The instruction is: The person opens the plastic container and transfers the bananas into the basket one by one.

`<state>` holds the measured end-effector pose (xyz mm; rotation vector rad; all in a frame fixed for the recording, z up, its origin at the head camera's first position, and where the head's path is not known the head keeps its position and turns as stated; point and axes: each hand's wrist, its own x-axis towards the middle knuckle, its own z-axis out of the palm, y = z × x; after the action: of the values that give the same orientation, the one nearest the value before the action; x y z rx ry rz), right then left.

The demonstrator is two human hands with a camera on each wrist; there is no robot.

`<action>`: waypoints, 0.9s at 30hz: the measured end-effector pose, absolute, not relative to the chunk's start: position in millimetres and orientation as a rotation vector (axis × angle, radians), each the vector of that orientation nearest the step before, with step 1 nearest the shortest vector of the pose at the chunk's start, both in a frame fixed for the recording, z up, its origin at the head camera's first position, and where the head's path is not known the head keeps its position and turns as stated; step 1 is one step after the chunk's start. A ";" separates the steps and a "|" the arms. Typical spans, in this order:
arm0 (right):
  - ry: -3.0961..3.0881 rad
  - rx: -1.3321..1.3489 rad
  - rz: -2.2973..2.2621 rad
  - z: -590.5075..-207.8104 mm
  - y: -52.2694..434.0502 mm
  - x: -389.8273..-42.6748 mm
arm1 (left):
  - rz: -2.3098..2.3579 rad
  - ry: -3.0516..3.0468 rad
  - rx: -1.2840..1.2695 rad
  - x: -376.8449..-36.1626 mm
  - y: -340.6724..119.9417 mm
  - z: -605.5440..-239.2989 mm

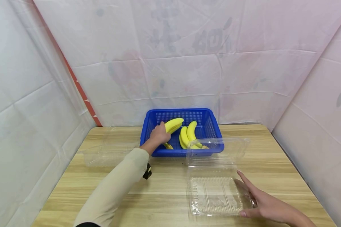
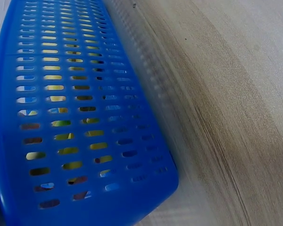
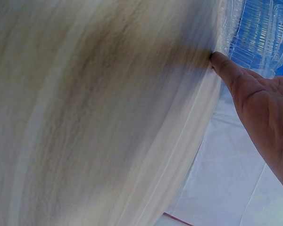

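**Left hand on a banana in the basket, right hand at the clear box**

Head view: the left hand [image 1: 159,135] reaches into the blue basket [image 1: 207,114] at the back of the wooden table [image 1: 164,195], its fingers curled round one banana [image 1: 174,124] whose tip points up and to the right. Two more bananas [image 1: 188,135] lie side by side just right of it, inside the basket. In front of the basket's right half sits an open clear box [image 1: 213,189], its lid [image 1: 233,146] standing up against the basket. The right hand [image 1: 265,203] lies at the box's right edge, fingers straight and spread, touching the rim and holding nothing. A second clear box [image 1: 102,154] rests on the table left of the basket.

Left wrist view: only the basket's slotted wall [image 2: 80,117] and the table's bare wood [image 2: 236,103] show, blurred; yellow glints through the slots. The hand itself is out of sight here, so its grip is known from the head view alone.

Right wrist view: much blurred. The palm [image 3: 266,113] and one straight finger [image 3: 224,66] show against the table's edge, with clear plastic [image 3: 233,23] and basket blue beyond. No banana is visible here.
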<state>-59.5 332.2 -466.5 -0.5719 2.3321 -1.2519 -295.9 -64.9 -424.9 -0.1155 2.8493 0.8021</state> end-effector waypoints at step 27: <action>2.376 -0.563 -1.208 -465.1 332.6 -59.4 | 0.685 2.856 -0.037 -289.8 -62.7 -430.8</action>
<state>-59.4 332.6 -465.1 -0.5628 2.3759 -1.2081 -289.8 -62.7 -430.8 -0.0373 2.8558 0.6852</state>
